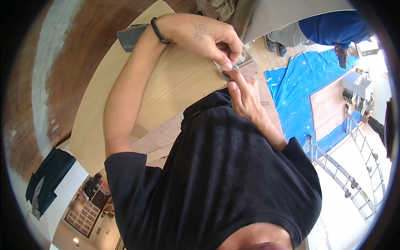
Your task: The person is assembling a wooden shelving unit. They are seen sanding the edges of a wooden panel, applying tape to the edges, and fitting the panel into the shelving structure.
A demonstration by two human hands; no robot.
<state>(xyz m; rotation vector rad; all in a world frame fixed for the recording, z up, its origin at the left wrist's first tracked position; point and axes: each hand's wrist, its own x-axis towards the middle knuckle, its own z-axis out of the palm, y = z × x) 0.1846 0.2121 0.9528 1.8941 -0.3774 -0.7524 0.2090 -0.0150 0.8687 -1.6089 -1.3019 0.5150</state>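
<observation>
My left hand [204,39], with a black band at the wrist, reaches across a light wood-grained panel [175,79] to its right end. Its fingers are curled and the thumb is pressed down. My right hand [246,95] is just below, fingers closed and the thumb along the near side. Between the two hands shows a small greyish piece [236,67], mostly covered by the fingers; its kind cannot be told. Under my left wrist a dark grey flat-sided object [132,37] lies on the panel.
Paint-spotted blue sheeting [291,83] covers floor at the right, with a plywood board [329,104] on it. A metal ladder [341,179] stands near. Another person in a blue top [333,27] holds a dark phone-like thing [341,55]. White boxes [357,84] sit beyond.
</observation>
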